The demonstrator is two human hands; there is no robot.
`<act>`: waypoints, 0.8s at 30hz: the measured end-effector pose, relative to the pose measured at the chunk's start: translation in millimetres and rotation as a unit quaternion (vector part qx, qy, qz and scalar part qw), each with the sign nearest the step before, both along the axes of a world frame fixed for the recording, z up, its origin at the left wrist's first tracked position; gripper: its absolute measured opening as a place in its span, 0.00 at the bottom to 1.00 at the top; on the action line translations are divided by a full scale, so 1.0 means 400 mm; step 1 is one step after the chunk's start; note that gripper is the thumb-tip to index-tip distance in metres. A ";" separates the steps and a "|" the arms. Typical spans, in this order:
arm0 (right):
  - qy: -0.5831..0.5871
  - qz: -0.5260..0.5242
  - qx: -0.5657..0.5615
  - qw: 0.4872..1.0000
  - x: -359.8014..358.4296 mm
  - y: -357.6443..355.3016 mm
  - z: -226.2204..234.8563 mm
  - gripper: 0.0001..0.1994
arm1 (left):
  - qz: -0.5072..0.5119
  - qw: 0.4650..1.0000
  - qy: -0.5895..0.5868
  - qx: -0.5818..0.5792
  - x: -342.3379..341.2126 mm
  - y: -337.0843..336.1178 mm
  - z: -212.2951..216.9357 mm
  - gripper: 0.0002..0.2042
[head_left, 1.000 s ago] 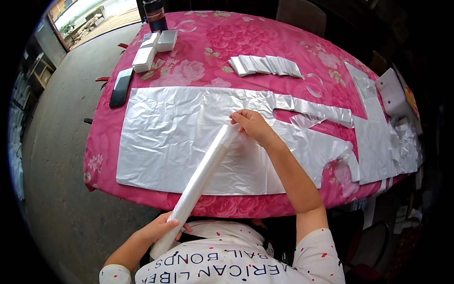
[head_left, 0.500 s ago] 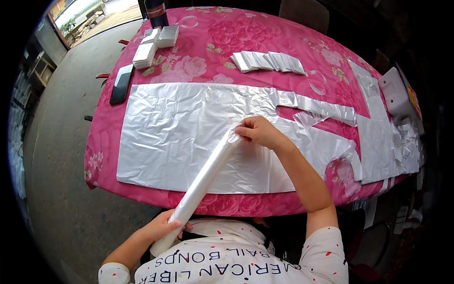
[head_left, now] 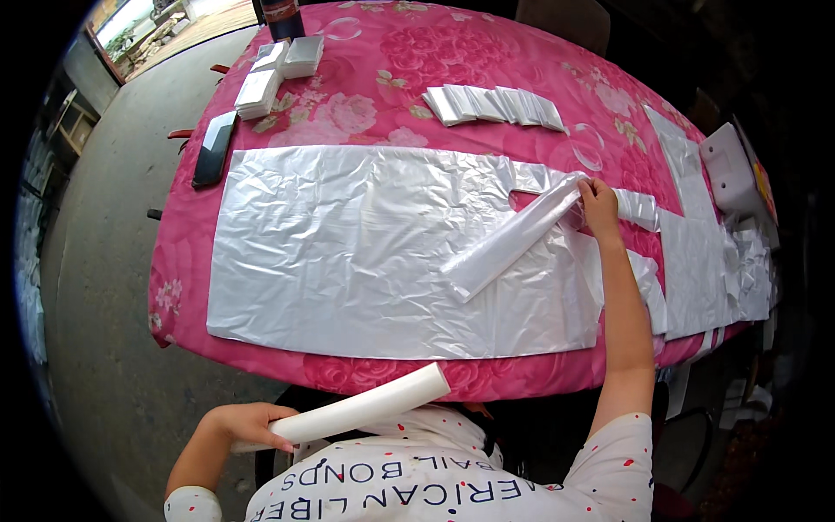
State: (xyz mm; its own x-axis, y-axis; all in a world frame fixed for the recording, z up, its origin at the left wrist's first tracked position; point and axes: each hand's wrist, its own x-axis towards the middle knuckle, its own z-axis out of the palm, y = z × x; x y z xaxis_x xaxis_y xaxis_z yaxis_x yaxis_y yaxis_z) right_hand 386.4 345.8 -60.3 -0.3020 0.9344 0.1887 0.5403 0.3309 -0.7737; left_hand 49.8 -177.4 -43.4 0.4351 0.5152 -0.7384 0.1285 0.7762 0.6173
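My left hand (head_left: 250,424) is closed around the lower end of a white roll (head_left: 365,405), which tilts up to the right in front of the table's near edge. Farther right, my right hand (head_left: 598,204) pinches the upper end of a folded strip of thin, shiny plastic film (head_left: 513,245). That strip slants down to the left, over a flat layer of plastic bags (head_left: 330,252) with cut-out handles. A gap separates the strip from the roll.
A pink flowered cloth (head_left: 452,61) covers the table. Folded white packets (head_left: 496,106) lie in a row at the back; stacked packets (head_left: 257,94), a phone (head_left: 215,150) and a dark cup (head_left: 283,19) are left. More plastic bags (head_left: 696,270) and a white box (head_left: 728,165) are right.
My right hand has moved right and away from me with the film strip, which has come apart from the roll. The roll in my left hand has tipped flatter.
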 end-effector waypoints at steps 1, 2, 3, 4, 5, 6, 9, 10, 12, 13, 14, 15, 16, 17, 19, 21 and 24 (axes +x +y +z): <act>0.037 0.016 -0.013 0.999 -0.016 -0.017 0.005 0.11 | -0.014 1.000 -0.003 0.017 -0.005 0.038 0.019 0.25; 0.093 0.040 -0.045 0.994 -0.037 -0.022 -0.009 0.10 | -0.039 0.997 0.025 0.069 -0.005 0.082 0.038 0.26; 0.074 0.066 -0.025 0.995 -0.065 -0.032 -0.012 0.10 | -0.061 0.986 0.074 0.138 0.001 0.142 0.068 0.26; 0.057 0.094 -0.008 0.994 -0.100 -0.051 -0.019 0.10 | -0.080 0.968 0.125 0.204 0.015 0.200 0.101 0.26; 0.049 0.113 -0.024 0.992 -0.131 -0.077 -0.018 0.10 | -0.109 0.935 0.208 0.266 0.027 0.257 0.119 0.26; 0.042 0.134 -0.041 0.989 -0.168 -0.103 -0.012 0.09 | -0.135 0.890 0.290 0.325 0.043 0.310 0.132 0.26; 0.019 0.183 -0.099 0.978 -0.249 -0.162 0.011 0.09 | -0.179 0.777 0.410 0.443 0.088 0.443 0.151 0.25; 0.015 0.197 -0.089 0.976 -0.272 -0.174 0.014 0.09 | -0.187 0.741 0.432 0.479 0.100 0.471 0.137 0.24; 0.008 0.220 -0.083 0.972 -0.307 -0.183 0.016 0.10 | -0.121 0.632 0.445 0.622 0.136 0.511 0.095 0.23; 0.005 0.222 -0.087 0.971 -0.313 -0.180 0.014 0.10 | -0.089 0.568 0.443 0.688 0.146 0.530 0.072 0.23; 0.003 0.225 -0.093 0.970 -0.322 -0.183 0.014 0.10 | -0.090 0.583 0.403 0.700 0.156 0.527 0.052 0.24; -0.005 0.224 -0.096 0.970 -0.329 -0.186 0.022 0.09 | -0.091 0.597 0.361 0.711 0.172 0.511 0.032 0.25; -0.014 0.232 -0.097 0.968 -0.329 -0.182 0.020 0.09 | -0.092 0.610 0.316 0.721 0.187 0.495 0.009 0.26; -0.022 0.240 -0.099 0.966 -0.331 -0.176 0.019 0.09 | -0.159 0.646 0.303 0.683 0.191 0.474 -0.009 0.31; -0.030 0.250 -0.111 0.961 -0.334 -0.160 0.012 0.09 | -0.186 0.651 0.336 0.654 0.214 0.438 -0.025 0.35; -0.029 0.255 -0.129 0.958 -0.333 -0.138 -0.001 0.09 | -0.276 0.629 0.379 0.620 0.224 0.418 -0.044 0.42; -0.049 0.266 -0.159 0.949 -0.331 -0.124 0.007 0.12 | -0.262 0.637 0.382 0.616 0.234 0.405 -0.046 0.42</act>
